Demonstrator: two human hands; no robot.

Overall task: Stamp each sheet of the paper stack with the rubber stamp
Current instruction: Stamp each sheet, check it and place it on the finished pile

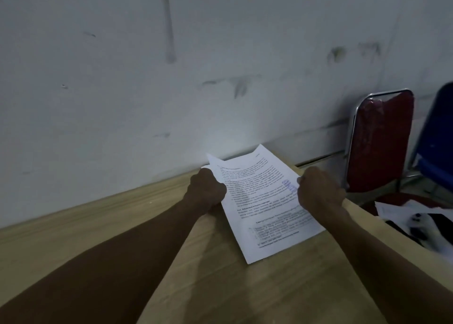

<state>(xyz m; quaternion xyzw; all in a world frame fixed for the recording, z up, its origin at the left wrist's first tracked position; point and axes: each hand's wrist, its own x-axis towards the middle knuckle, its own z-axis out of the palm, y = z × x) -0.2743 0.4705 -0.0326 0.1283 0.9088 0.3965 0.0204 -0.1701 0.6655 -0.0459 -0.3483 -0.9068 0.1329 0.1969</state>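
A thin stack of printed white sheets (259,208) lies at an angle on the light wooden table (220,287), near the wall. A blue stamp mark (290,185) shows on the right side of the top sheet. My left hand (206,188) grips the stack's left edge with curled fingers. My right hand (318,191) pinches the right edge, just beside the blue mark. Both forearms reach in from the bottom of the view. No rubber stamp is in view.
A stained white wall (171,78) runs right behind the table. To the right stand a red chair (382,142) with a chrome frame and a blue chair (438,137). Papers and dark items (416,215) lie on the red chair's seat.
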